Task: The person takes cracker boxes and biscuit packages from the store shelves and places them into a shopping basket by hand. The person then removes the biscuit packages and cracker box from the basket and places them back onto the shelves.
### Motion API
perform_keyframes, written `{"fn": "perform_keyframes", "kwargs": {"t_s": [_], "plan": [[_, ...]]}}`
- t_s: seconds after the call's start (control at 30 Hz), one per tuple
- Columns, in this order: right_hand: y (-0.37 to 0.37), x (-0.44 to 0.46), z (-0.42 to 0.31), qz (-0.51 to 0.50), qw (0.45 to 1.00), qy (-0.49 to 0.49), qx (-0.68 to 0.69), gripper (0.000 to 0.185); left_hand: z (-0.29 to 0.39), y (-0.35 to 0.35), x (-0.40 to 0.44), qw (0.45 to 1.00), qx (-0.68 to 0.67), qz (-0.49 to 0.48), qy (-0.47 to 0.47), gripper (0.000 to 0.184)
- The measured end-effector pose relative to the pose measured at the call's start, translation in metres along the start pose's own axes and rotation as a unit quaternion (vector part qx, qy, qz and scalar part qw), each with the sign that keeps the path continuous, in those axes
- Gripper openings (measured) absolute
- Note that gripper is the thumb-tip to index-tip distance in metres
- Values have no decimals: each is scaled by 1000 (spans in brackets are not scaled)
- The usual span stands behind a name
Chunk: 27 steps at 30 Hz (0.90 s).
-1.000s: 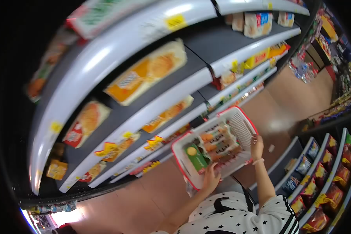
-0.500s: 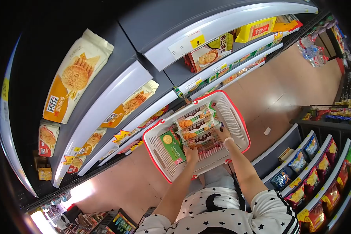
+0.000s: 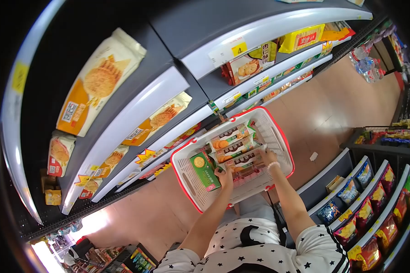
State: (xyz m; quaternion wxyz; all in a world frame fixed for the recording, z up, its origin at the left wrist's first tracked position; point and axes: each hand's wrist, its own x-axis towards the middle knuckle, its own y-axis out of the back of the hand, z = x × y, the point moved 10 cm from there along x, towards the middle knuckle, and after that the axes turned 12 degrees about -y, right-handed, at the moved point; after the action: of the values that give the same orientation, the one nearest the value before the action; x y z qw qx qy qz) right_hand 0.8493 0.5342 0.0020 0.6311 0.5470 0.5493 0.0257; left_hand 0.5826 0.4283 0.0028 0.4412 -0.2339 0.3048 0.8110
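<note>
A glossy reddish-tan tiled floor (image 3: 332,109) runs between dark grey metal shelves with curved pale front edges (image 3: 241,41) and a lower rack of dark shelves with pale curved edges (image 3: 323,177) holding bright snack bags. Clear plastic bottles (image 3: 369,68) stand near the floor's far end. Bright white light (image 3: 93,225) spills in at the lower left, beside crowded low display racks (image 3: 105,257).

My left hand (image 3: 224,176) hides part of the green box (image 3: 205,171); my right hand (image 3: 268,157) covers 1 biscuit pack's (image 3: 244,162) end. Far above both, the picture's top edge cuts off 2 packs (image 3: 357,2).
</note>
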Motion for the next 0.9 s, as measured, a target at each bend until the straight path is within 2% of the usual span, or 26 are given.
{"fn": "perform_keyframes", "kwargs": {"t_s": [0.03,0.07,0.1,0.17,0.23,0.3,0.37,0.4,0.47,0.5,0.53,0.57,0.6,0.67,0.7,0.77,0.83,0.9], "plan": [[9,-8,0,6,1000,4,2,51,11,3,0,997,11,-8,-76,80],[17,-20,-2,-37,990,23,135,48,23,7,-3,988,20,-16,-151,78],[23,-30,-3,-79,960,45,263,45,32,18,-10,987,11,-16,-158,78],[44,-55,-5,-61,949,110,289,42,62,32,-26,979,25,-91,-179,76],[74,-108,-26,-91,937,172,289,48,126,62,-73,968,-64,-121,-211,73],[83,-141,-32,-31,936,193,292,52,164,93,-104,956,-99,-151,-229,72],[123,-231,-81,-46,920,182,343,54,180,128,-117,942,-170,-127,-261,73],[126,-259,-102,-48,916,208,340,54,198,151,-120,908,-173,-84,-373,73],[140,-309,-138,-18,864,282,417,54,235,197,-141,879,-201,-45,-430,73],[140,-329,-160,-18,857,303,417,54,256,222,-158,854,-219,-23,-471,74],[152,-358,-181,37,828,370,419,55,269,246,-167,846,-225,-10,-483,66],[161,-390,-199,92,794,432,417,57,286,270,-177,838,-233,-3,-493,66],[165,-411,-220,77,767,443,457,59,314,305,-200,792,-228,54,-564,65],[198,-486,-279,123,700,571,412,51,361,368,-233,680,-228,143,-682,63],[215,-523,-308,124,694,592,391,46,382,398,-246,618,-233,174,-731,62],[241,-582,-360,165,661,639,357,35,426,444,-274,563,-82,313,-760,56],[259,-616,-397,248,615,674,325,30,478,478,-286,531,-138,288,-785,60],[277,-637,-428,301,586,684,313,29,531,500,-290,538,-239,217,-779,58]]}}
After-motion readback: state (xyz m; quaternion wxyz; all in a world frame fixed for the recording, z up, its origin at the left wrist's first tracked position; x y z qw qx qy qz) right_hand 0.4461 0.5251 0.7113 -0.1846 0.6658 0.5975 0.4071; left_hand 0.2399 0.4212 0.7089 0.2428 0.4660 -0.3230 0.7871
